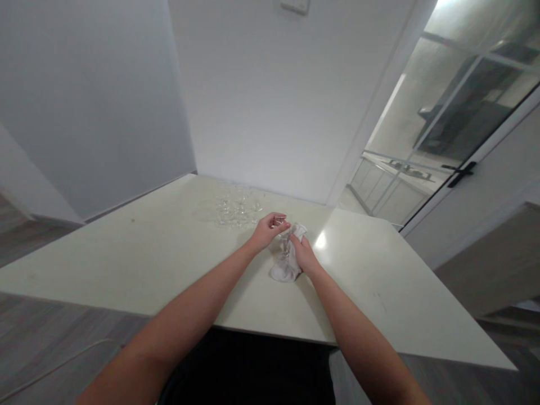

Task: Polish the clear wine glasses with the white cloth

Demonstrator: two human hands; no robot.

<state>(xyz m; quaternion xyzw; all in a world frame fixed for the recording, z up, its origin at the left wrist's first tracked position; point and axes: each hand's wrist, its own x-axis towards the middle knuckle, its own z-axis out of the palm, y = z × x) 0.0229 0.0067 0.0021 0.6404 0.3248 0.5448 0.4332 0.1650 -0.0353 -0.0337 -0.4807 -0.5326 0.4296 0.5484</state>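
Near the middle of the white table, my left hand point(270, 228) curls its fingers round the upper part of a clear glass point(283, 243), which looks stemmed. My right hand point(302, 253) grips a white cloth point(286, 271) and presses it against the glass's side. The cloth hangs below the fingers, its lower end at the tabletop. Part of the glass is hidden behind the cloth and my fingers. A cluster of several clear glasses point(237, 207) stands just beyond my left hand, towards the wall.
The white table point(160, 253) has angled edges and meets a white wall point(270, 112) at the back. To the right is a glass-paned door point(447, 135) with a black handle point(462, 173). A pale cable point(63, 365) lies on the floor at lower left.
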